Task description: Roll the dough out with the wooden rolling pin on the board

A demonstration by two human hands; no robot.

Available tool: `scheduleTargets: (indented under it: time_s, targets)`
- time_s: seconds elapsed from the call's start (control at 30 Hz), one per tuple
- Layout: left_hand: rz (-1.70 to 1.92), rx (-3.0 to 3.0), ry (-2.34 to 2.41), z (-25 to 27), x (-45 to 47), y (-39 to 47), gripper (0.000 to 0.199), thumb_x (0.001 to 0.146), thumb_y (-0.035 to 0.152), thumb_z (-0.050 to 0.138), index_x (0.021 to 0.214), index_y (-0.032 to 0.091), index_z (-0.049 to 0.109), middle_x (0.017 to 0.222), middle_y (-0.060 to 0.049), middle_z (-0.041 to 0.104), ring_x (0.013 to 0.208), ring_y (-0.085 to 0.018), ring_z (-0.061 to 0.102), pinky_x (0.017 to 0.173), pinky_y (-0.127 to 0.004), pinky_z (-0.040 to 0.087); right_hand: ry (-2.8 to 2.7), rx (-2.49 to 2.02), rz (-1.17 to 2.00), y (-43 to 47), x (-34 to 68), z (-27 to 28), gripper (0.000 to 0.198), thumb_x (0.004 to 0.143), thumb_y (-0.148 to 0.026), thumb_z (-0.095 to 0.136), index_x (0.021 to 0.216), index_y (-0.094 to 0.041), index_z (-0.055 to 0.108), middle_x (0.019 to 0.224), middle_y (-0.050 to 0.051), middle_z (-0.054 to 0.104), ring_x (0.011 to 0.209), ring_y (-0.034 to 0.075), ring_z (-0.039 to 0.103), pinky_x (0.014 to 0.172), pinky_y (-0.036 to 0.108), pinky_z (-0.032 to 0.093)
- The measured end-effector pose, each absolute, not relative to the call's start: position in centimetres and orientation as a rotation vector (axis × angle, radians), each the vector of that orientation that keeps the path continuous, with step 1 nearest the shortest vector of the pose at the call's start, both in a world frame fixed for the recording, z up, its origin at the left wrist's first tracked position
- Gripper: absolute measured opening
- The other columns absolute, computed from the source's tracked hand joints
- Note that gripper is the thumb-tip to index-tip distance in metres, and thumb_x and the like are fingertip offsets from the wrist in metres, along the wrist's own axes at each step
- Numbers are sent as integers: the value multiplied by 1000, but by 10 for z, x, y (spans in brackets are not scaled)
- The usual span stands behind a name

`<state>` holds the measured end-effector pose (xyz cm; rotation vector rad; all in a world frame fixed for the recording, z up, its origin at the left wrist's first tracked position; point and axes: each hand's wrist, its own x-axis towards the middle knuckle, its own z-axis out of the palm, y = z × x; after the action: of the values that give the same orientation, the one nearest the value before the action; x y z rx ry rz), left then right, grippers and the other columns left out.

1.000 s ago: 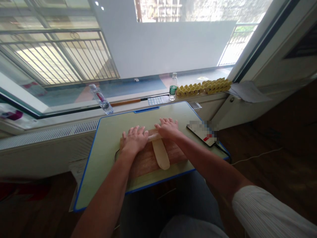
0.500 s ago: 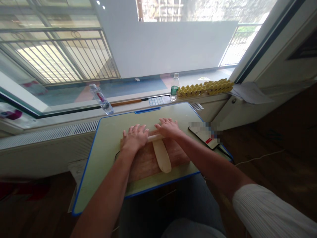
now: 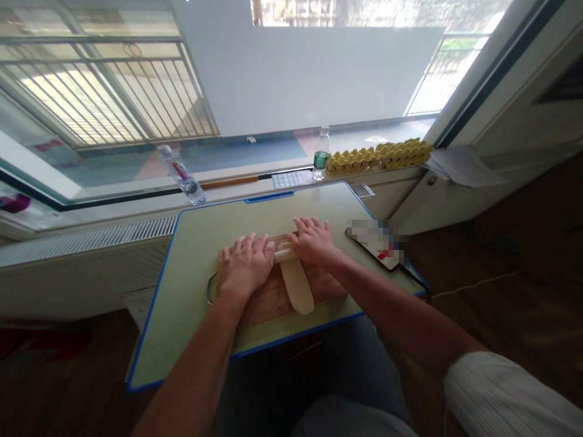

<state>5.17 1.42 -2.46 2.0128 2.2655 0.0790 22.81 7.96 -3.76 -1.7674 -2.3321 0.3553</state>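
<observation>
My left hand (image 3: 248,261) lies palm down over the left part of a pale rolling pin (image 3: 285,255), fingers stretched out and spread. My right hand (image 3: 313,238) rests flat on the right part of the pin in the same way. Both palms hide the pin's ends. Under the pin, a long strip of rolled dough (image 3: 298,290) runs lengthwise toward me, its rounded end near the board's front edge. A bit of dough shows beyond the pin too. The wooden cutting board (image 3: 268,301) beneath has a metal handle (image 3: 209,288) at its left.
The board sits on a small blue-edged table (image 3: 191,243). A phone-like flat device (image 3: 387,258), partly blurred out, lies at the table's right. On the windowsill stand two plastic bottles (image 3: 321,156) (image 3: 186,182) and yellow egg trays (image 3: 382,156); papers (image 3: 464,165) lie further right.
Both hands and the rolling pin have come slightly toward me over the dough, so dough now shows beyond the pin. The camera view has shifted a little.
</observation>
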Motion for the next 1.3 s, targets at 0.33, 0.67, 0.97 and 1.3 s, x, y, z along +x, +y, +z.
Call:
scheduleTargets:
  time_s: [0.33, 0.67, 0.97, 1.3]
  targets:
    - [33, 1901, 2238, -21, 35, 69, 69, 102, 62, 24, 160, 33, 47, 172, -7, 39, 157, -34, 36, 127, -68, 25, -2312, -1836, 547, 128, 214, -30, 65, 104, -55, 34, 158, -22, 47, 170, 12, 40, 154, 36, 34, 124, 69, 24]
    - [127, 1936, 2271, -18, 41, 60, 65, 103, 57, 27, 157, 30, 51, 169, -10, 43, 153, -35, 41, 126, -69, 26, -2252, -1817, 491, 119, 218, -36, 65, 105, -52, 32, 161, -21, 43, 171, 12, 38, 156, 35, 32, 125, 66, 25]
    - [161, 1971, 2350, -19, 57, 16, 63, 106, 49, 26, 157, 24, 52, 168, -13, 44, 152, -34, 44, 124, -65, 33, -2299, -1780, 302, 78, 226, -34, 67, 107, -53, 32, 164, -19, 39, 172, 12, 37, 156, 35, 33, 126, 66, 24]
    - [186, 2110, 2323, -27, 67, -34, 64, 107, 51, 23, 160, 25, 49, 168, -10, 46, 154, -34, 42, 125, -63, 32, -2319, -1699, 149, 26, 242, -41, 63, 111, -53, 25, 159, -18, 48, 167, 13, 46, 157, 34, 31, 129, 61, 14]
